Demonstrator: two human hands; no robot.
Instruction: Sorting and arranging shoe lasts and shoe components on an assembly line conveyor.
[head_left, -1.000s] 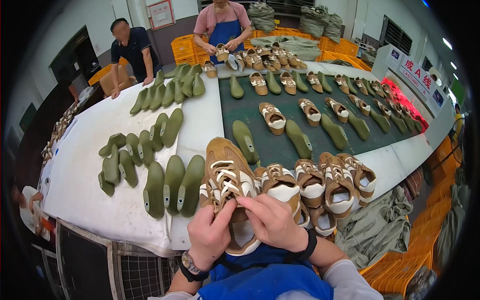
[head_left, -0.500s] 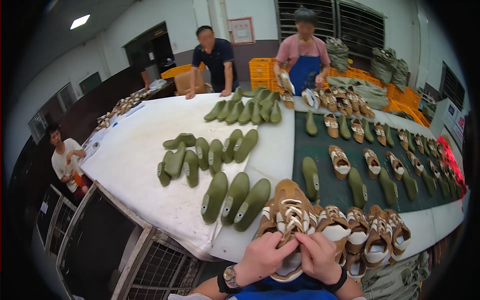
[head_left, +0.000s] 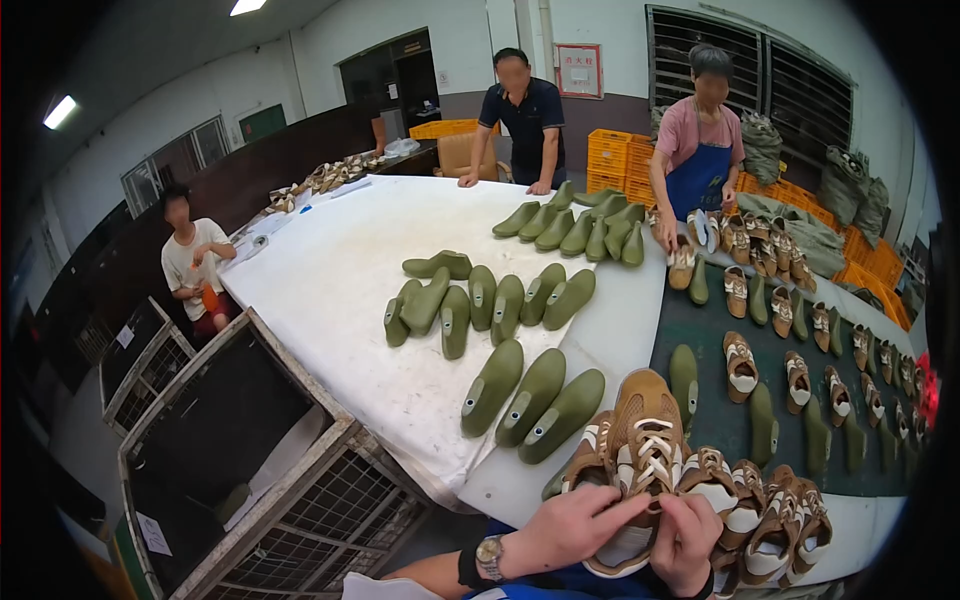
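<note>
Between four and five o'clock, the person's left hand (head_left: 565, 525) and right hand (head_left: 690, 532), pinched nearly closed, grip the laces (head_left: 655, 447) of a brown-and-white shoe (head_left: 640, 410), while the mesh-sided cart (head_left: 330, 512) at eight o'clock contains a pale sheet (head_left: 277, 465) and the orange crates (head_left: 608, 155) at one o'clock have hidden insides.

white table (head_left: 330, 260): green lasts (head_left: 493, 388), brown shoes (head_left: 707, 468) | green strip (head_left: 718, 435): both, far right unclear

Single wide fisheye view from the wearer's head, left camera of a side-by-side pair, upright, looking down and forward, left hand (head_left: 565, 530) and right hand (head_left: 688, 540) close at the lower edge, white tabletop (head_left: 345, 260) beyond, back wall (head_left: 600, 22) farthest, straight lines bending
</note>
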